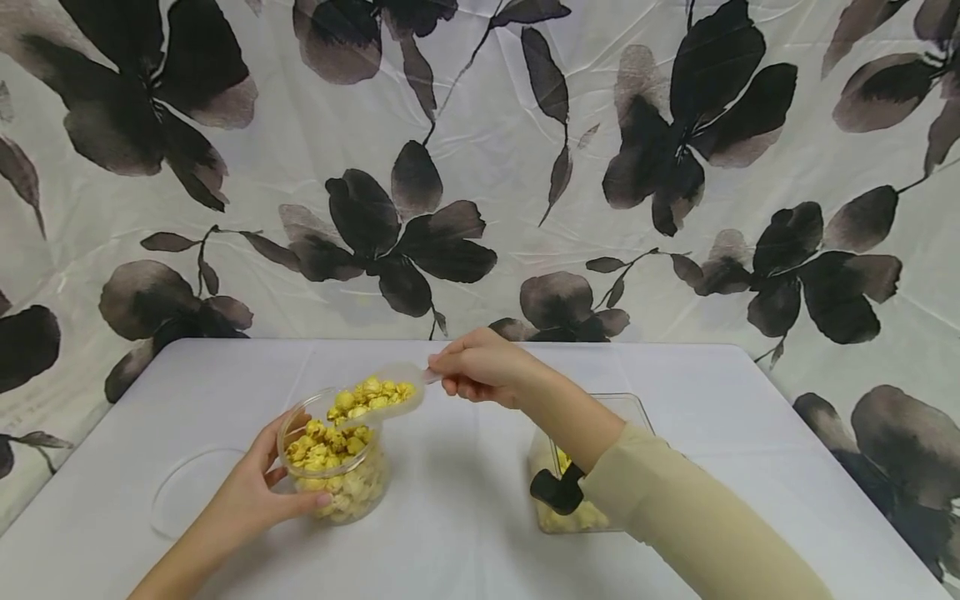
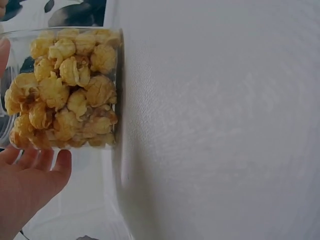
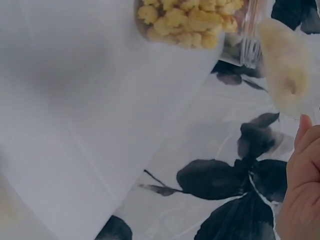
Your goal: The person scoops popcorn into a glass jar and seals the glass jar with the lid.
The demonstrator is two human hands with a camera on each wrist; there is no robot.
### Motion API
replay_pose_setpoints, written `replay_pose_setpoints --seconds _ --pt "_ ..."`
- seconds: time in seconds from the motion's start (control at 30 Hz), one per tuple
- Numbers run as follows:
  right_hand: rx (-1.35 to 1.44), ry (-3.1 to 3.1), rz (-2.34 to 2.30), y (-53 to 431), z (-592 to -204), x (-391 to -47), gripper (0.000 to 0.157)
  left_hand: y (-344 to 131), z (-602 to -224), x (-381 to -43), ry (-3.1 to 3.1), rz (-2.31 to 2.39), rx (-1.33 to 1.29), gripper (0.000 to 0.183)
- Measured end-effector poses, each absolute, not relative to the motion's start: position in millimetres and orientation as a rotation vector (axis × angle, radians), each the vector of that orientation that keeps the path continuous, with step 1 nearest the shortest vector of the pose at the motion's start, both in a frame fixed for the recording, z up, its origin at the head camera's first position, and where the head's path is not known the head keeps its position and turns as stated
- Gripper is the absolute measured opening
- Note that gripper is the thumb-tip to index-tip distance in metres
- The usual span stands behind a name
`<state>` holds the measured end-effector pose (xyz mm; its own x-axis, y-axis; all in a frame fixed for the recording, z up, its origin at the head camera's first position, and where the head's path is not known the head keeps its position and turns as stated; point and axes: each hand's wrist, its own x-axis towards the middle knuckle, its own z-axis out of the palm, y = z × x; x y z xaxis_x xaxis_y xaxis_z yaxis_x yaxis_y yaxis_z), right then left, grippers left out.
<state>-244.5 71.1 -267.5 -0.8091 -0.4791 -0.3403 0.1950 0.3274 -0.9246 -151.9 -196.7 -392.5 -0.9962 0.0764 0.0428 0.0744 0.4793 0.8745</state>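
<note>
A round clear jar (image 1: 327, 472) full of yellow popcorn stands on the table, left of the middle. My left hand (image 1: 255, 496) grips it from the left, thumb along the near side and fingers round the far side. In the left wrist view, popcorn (image 2: 65, 95) shows through the jar's wall, with fingers right against it. The right hand (image 1: 489, 367) pinches the handle of a translucent scoop (image 1: 408, 374). Popcorn (image 1: 372, 395) fills the scoop, which is held over the jar's right rim and tilts down toward it. The right wrist view shows the scoop (image 3: 282, 60) from below.
Beneath my right forearm, partly hidden, stands a clear rectangular container (image 1: 615, 400) with popcorn in it. A round clear lid (image 1: 155, 500) lies left of the jar. The table (image 1: 465, 533) has a white cover, and a flower-printed cloth (image 1: 480, 167) hangs behind it.
</note>
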Motion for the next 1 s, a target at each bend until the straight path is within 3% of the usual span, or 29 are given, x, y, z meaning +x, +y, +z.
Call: replay_pose_setpoints --seconds 0.33,0.87,1.0 --pt "-0.49 2.255 -1.382 56.3 -264.4 -239.8 0.019 -197.6 -392.9 -150.9 2.678 1.594 0.118 0.103" --pt "-1.506 2.796 -0.928 56.2 -269.5 -220.3 0.012 -197.6 -394.6 -151.7 2.676 1.597 0.118 0.103" --pt "-1.638 2.834 -0.872 59.7 -267.2 -216.0 0.01 -197.7 -393.8 -152.8 2.67 1.594 0.116 0.103"
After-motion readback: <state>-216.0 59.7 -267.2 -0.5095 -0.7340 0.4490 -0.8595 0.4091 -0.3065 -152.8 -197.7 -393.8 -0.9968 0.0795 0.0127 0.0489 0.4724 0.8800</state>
